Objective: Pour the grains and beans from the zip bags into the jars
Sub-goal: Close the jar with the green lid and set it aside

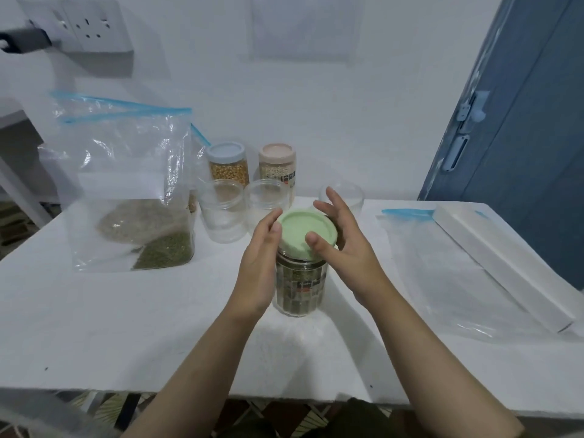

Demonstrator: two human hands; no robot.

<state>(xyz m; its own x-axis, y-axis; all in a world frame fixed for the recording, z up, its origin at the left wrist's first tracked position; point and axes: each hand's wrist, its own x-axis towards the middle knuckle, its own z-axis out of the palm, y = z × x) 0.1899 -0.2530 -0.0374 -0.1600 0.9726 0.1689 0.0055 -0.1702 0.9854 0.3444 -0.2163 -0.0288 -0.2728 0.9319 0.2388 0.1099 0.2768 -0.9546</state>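
Note:
A glass jar [300,289] filled with green beans stands in the middle of the white table [126,327]. A pale green lid [300,230] sits on top of it. My left hand [260,267] grips the jar's left side, fingertips at the lid's edge. My right hand [344,248] curls around the lid from the right, thumb resting on top. To the left stand zip bags [126,191] with a blue seal, holding pale grains and a small heap of green beans. An empty zip bag [448,279] lies flat on the right.
At the back stand a blue-lidded jar of yellow grains [228,164], a pink-lidded jar of pale grains [278,167] and three open empty jars [222,216]. A long white box [502,263] lies on the empty bag. A blue door [518,121] is at the right.

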